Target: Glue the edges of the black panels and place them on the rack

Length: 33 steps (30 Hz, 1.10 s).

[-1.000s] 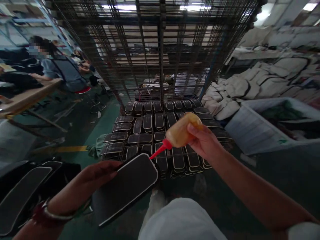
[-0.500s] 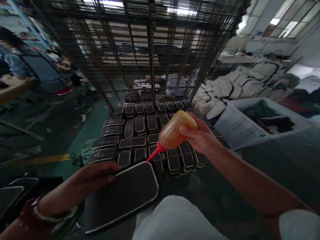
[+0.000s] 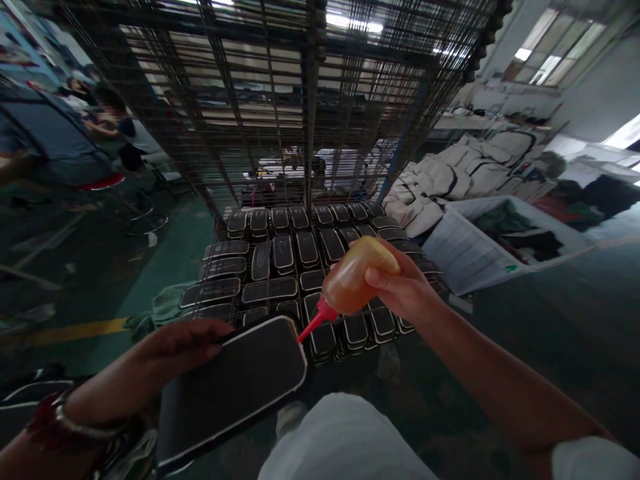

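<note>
My left hand (image 3: 193, 347) grips a flat black panel (image 3: 245, 380) by its upper left edge, thumb on top. A pale line runs around the panel near its rim, with rounded corners at the right end. My right hand (image 3: 395, 280) is wrapped around a squeeze bottle (image 3: 350, 277) of amber liquid, tipped downward. The bottle's red nozzle (image 3: 313, 325) points at the panel's upper right corner, its tip at the pale line. Whether it touches the surface I cannot tell.
Many similar black panels (image 3: 270, 289) lie in rows on a low wire rack (image 3: 310, 133) ahead. On the right stand a white bin (image 3: 450, 253) with dark cloth and a heap of pale fabric pieces (image 3: 465, 167). A seated person (image 3: 55, 133) is at the left.
The nozzle tip has moved around the corner, from the panel's upper edge to the start of its right end. The panel has shifted slightly left, and the view has turned a little.
</note>
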### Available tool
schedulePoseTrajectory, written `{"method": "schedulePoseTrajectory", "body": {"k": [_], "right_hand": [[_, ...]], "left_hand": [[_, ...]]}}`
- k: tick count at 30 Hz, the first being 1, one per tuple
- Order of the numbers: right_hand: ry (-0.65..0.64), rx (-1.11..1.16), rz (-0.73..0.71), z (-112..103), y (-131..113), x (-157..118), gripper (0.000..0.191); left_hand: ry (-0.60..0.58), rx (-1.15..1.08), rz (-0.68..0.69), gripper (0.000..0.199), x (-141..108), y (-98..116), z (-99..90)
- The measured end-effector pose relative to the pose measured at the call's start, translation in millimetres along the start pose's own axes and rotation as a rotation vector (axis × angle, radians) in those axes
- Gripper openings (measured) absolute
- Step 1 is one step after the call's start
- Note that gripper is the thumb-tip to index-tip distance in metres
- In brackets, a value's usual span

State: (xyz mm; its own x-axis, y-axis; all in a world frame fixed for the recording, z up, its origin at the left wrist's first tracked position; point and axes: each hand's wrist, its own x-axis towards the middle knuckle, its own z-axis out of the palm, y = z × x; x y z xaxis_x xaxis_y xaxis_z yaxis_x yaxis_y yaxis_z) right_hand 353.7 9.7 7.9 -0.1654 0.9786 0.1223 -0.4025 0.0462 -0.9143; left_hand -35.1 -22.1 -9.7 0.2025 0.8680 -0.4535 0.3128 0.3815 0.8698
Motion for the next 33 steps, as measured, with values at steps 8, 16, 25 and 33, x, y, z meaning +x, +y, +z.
{"method": "schedulePoseTrajectory", "body": {"k": [8, 16, 25, 33], "right_hand": [[0.043, -0.019, 0.009, 10.9, 13.5, -5.1, 0.051], [0.34, 0.047, -0.111, 10.5, 39.8, 1.3, 0.04], [0.386, 0.077, -0.118, 19.6, 48.4, 1.5, 0.039], [0.365, 0.085, -0.051, 37.8, 60.8, -15.2, 0.041]], "left_hand": [[0.05, -0.124, -0.045, 0.032, 1.5, 8.0, -15.8], [0.123, -0.41, -0.13, 0.045, 3.2, -1.8, -6.7], [0.107, -0.52, -0.11, 0.048, 8.7, -11.1, 4.5], [0.081, -0.591, -0.092, 0.046, 8.7, -4.1, 9.1]]}}
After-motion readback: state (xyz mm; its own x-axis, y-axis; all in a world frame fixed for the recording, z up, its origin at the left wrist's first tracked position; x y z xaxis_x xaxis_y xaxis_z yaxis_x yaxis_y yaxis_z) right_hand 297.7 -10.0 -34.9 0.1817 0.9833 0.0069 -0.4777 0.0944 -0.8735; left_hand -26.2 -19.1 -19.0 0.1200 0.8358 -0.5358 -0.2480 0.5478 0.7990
